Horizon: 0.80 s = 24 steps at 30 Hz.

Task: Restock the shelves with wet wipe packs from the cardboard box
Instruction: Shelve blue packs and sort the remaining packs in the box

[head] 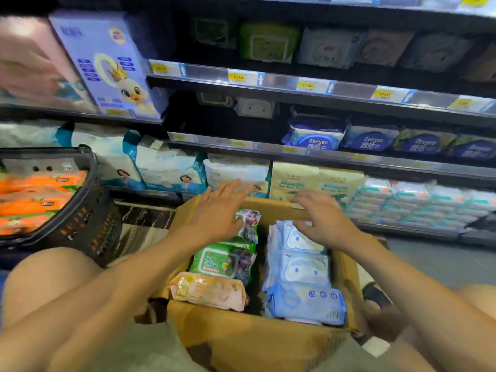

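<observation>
An open cardboard box point(255, 336) stands on the floor between my knees. In it lie green wet wipe packs point(220, 260), a peach pack point(209, 289) and a stack of light blue packs point(303, 272). My left hand point(217, 210) hovers with straight fingers over the far left of the box, above a green pack. Over the top blue pack, my right hand point(322, 218) is spread with loosely bent fingers; whether it touches the pack I cannot tell. Neither hand holds anything. The shelves point(295, 154) in front hold rows of wipe packs.
A dark shopping basket point(88, 210) with orange packs stands at the left. Large white and blue bags point(166, 167) fill the bottom shelf behind the box. Purple boxes point(107, 63) sit on the upper left shelf. The middle shelf has a dark gap point(222, 122) at its left end.
</observation>
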Motion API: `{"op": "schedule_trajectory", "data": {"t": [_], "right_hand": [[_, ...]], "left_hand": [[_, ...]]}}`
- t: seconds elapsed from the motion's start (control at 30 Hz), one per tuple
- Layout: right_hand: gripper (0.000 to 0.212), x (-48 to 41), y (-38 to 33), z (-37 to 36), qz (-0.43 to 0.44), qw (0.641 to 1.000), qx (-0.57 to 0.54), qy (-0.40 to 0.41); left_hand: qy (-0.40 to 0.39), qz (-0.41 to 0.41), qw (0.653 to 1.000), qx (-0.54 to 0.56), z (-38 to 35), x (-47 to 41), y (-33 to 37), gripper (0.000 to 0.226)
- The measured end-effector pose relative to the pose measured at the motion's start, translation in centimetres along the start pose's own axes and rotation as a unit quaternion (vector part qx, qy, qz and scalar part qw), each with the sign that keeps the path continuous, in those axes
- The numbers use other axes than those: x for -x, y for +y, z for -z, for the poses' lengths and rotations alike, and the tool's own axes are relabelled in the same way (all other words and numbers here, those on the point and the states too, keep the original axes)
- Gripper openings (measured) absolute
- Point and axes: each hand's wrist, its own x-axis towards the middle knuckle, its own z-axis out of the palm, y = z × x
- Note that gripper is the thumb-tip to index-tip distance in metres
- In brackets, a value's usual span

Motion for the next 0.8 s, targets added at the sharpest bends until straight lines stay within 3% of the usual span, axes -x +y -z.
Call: {"op": "schedule_trajectory", "data": {"t": [0.23, 0.47, 0.8], "right_hand": [[0.077, 3.2, -0.3, -4.1, 0.02, 0.987, -0.021, -0.16], [0.099, 6.7, 0.3, -8.1, 0.0, 0.941, -0.011, -0.338], [0.114, 9.9, 2.5, -11.6, -0.032, 0.919, -0.061, -0.389]], "left_hand": [[-0.12, -0.017, 0.993, 0.011, -5.9, 3.5, -0.5, 0.079], [-0.233, -0.034, 0.972, 0.014, -9.5, 4.4, -0.3, 0.077], [-0.325, -0.044, 0.945, 0.007, -11.8, 4.1, -0.4, 0.075]]}}
